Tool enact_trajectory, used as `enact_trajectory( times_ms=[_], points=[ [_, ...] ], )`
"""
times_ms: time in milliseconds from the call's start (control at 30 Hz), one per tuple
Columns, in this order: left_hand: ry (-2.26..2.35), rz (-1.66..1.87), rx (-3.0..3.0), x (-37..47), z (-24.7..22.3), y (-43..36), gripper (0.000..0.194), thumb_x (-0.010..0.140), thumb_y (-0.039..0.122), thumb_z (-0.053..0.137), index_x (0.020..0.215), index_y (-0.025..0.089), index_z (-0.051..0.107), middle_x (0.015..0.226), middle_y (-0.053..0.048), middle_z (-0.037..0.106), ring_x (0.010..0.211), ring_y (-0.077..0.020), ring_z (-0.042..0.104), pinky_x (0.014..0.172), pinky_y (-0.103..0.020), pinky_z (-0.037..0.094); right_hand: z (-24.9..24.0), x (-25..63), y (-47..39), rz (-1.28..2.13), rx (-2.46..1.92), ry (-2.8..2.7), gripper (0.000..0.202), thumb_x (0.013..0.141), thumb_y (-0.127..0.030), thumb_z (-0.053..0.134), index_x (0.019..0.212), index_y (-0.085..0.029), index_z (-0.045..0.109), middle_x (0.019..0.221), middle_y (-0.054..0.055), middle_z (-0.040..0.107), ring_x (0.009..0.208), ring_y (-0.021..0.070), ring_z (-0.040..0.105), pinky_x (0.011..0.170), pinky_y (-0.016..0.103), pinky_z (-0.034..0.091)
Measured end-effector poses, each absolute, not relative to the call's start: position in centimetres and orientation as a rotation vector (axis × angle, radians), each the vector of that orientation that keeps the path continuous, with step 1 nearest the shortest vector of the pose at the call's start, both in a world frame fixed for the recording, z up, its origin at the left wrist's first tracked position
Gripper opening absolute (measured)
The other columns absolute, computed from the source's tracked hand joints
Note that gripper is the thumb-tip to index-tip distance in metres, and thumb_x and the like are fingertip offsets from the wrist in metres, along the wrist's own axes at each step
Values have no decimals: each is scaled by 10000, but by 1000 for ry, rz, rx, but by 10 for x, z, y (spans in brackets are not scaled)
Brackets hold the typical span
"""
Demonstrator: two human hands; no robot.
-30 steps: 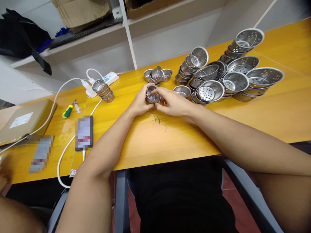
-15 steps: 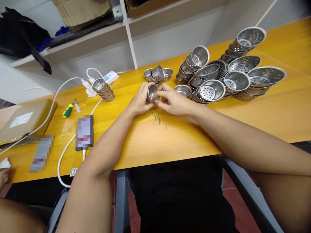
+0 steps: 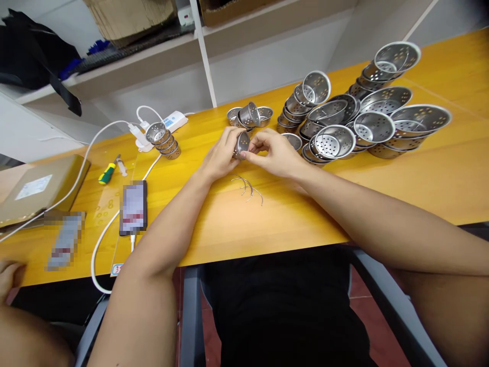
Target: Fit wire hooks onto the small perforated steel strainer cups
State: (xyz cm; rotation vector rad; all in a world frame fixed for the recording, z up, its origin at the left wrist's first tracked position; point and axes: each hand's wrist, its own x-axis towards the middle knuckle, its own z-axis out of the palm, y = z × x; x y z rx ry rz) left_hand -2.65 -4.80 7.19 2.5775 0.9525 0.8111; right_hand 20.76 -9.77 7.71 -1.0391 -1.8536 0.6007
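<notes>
A small perforated metal cup [image 3: 242,145] is held above the yellow table, its mouth turned toward the right. Around its left side wrap the fingers of my left hand [image 3: 222,157]. My right hand [image 3: 272,153] pinches at the cup's right rim with thumb and fingertips; whether a wire is between them is too small to tell. Several thin curved wires [image 3: 250,187] lie on the table just below my hands. Behind the held cup stands a small group of metal cups [image 3: 249,115].
Stacks of perforated metal cups [image 3: 332,141] fill the right side. At left are a short cup stack [image 3: 163,140], a power strip [image 3: 174,121], a phone [image 3: 133,208] with a white cable, a green-yellow tool [image 3: 107,174] and a cardboard box [image 3: 46,188]. Another person's hand [image 3: 8,278] rests far left.
The held cup has turned, its mouth now facing more to the right. My right hand's fingers have shifted at its rim. The other person's hand at far left no longer shows the white item.
</notes>
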Motion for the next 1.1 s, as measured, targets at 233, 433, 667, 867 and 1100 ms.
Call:
enact_trajectory(
  times_ms=[233,433,667,867,1100],
  points=[
    [937,887,2630,-27,76,-51,785,993,501,763,1670,265,442,1709,-191,536,1614,-403,590,1293,-561,597,79,207,-96,584,-1004,-1789,240,895,-393,948,875,-251,756,1045,104,794,1031,309,734,968,501,653],
    [893,962,2588,-32,73,-46,845,954,661,815,1612,264,464,1624,-192,582,1582,-406,605,1326,-562,565,82,208,-96,617,-907,-1764,336,907,-529,975,890,-255,782,1106,130,795,1110,342,756,1068,577,657],
    [1407,1124,2297,-61,49,-15,812,830,586,976,1463,277,571,1550,-181,602,1554,-409,611,1402,-613,461,93,220,-102,893,-710,-2212,399,895,-664,950,929,-280,848,1228,99,786,1026,284,774,1056,542,677],
    [1849,1055,1929,-80,47,-3,795,796,402,934,1456,218,531,1632,-242,663,1620,-460,617,1419,-711,386,83,219,-105,879,-609,-2524,276,911,-574,927,949,-304,884,1295,87,805,1198,330,804,1123,538,633],
    [1806,1092,1952,-79,40,0,850,747,418,937,1479,263,532,1623,-218,680,1632,-487,597,1445,-769,320,69,214,-99,623,-912,-2168,463,1029,-598,796,1334,-252,836,1605,181,660,1137,317,793,1133,595,670]
  ],
)
